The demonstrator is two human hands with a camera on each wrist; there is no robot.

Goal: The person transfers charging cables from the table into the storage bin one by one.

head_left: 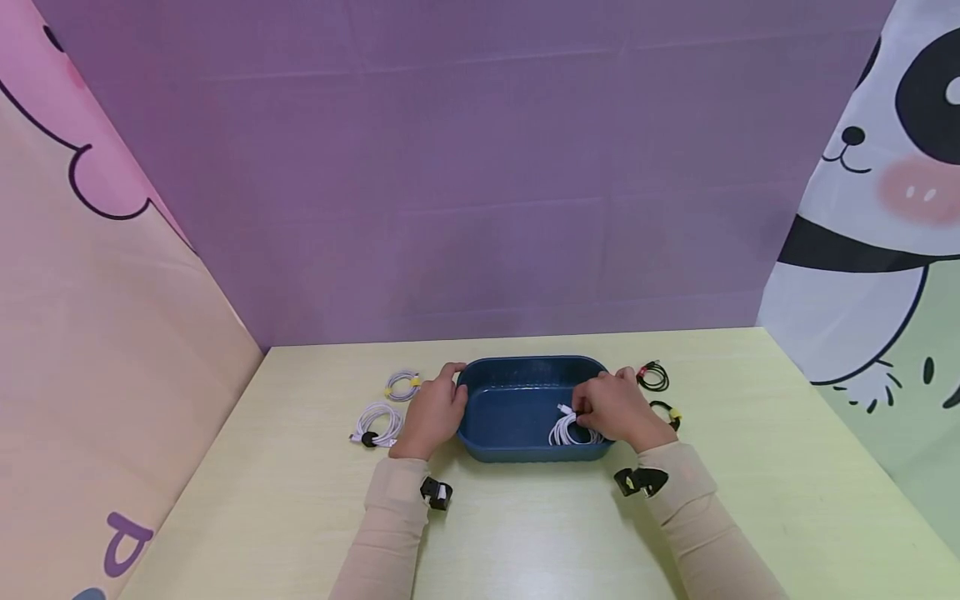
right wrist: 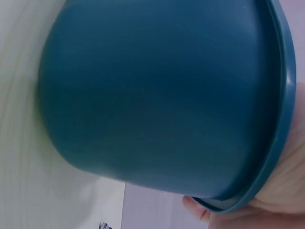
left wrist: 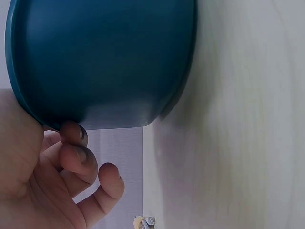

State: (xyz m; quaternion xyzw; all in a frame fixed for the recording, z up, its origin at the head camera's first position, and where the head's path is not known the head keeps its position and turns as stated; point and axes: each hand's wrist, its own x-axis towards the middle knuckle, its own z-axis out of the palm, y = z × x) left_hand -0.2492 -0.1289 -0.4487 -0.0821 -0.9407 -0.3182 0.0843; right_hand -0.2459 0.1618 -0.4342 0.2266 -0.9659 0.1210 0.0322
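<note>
A blue plastic storage bin (head_left: pixel 498 454) with rounded corners stands on the table. My left hand (head_left: pixel 435 410) grips its left rim; in the left wrist view the curled fingers (left wrist: pixel 78 160) are outside the wall, just under the lip. Inside the bin, at its right front, is a coiled white cable (head_left: pixel 564 429), its plug end pointing up and left. My right hand (head_left: pixel 618 407) reaches over the right rim and pinches this coil from above. In the right wrist view the bin wall (right wrist: pixel 157 95) hides the cable and most fingers.
Left of the bin lie a coiled white cable (head_left: pixel 384 414) with a black tie and a greyish coiled cable (head_left: pixel 402 376) with yellow ties. On its right are a black coiled cable (head_left: pixel 656 382) and another dark coil (head_left: pixel 675 417) with a yellow tie, partly behind my right hand.
</note>
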